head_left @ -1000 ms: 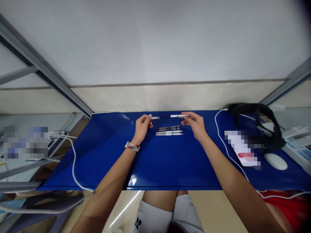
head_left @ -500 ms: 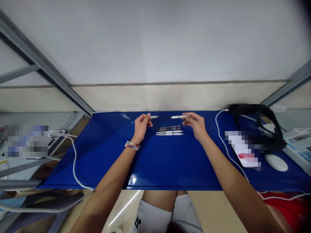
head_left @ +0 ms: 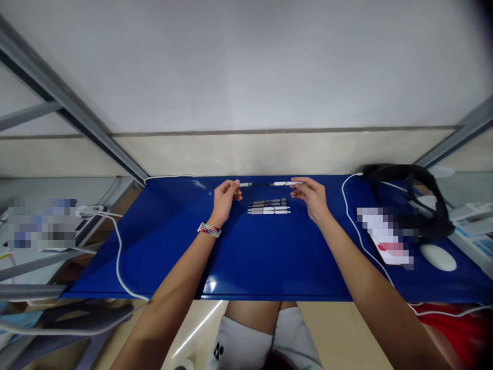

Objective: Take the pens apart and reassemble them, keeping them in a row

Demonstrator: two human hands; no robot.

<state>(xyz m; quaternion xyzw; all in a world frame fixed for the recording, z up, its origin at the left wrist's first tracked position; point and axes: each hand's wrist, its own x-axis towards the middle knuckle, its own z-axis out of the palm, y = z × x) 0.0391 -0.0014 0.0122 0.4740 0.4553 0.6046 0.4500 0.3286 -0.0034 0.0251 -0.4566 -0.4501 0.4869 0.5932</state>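
Left hand [head_left: 225, 198], just above the centre of the frame, pinches with thumb and fingertips the grey front piece [head_left: 246, 184] of a pen [head_left: 284, 183], while the right hand [head_left: 313, 198], a little to the right of centre, pinches the pen's white barrel in the same way. Both hands are closed on it. The pen lies level between them, lifted just above the far part of the blue mat [head_left: 250, 257]. Its grey piece and white barrel stand apart, joined only by a thin dark rod. Directly below it in the frame, between the two hands, three more pens [head_left: 268, 206] lie on the mat in a tight row, parallel to each other and to the held one; neither hand touches them. A striped wristband [head_left: 209, 229] sits on the left wrist. At the left of the frame a white cable [head_left: 117, 257] loops over the mat's edge. At the right, another white cable [head_left: 346, 210] runs down the mat, beside a blurred flat device [head_left: 385, 236]. A black headset [head_left: 408, 192] rests at the mat's far right corner, and a white mouse [head_left: 437, 256] lies nearer, just right of the device. Grey metal struts [head_left: 77, 121] slant in from the upper left, in front of a pale wall.
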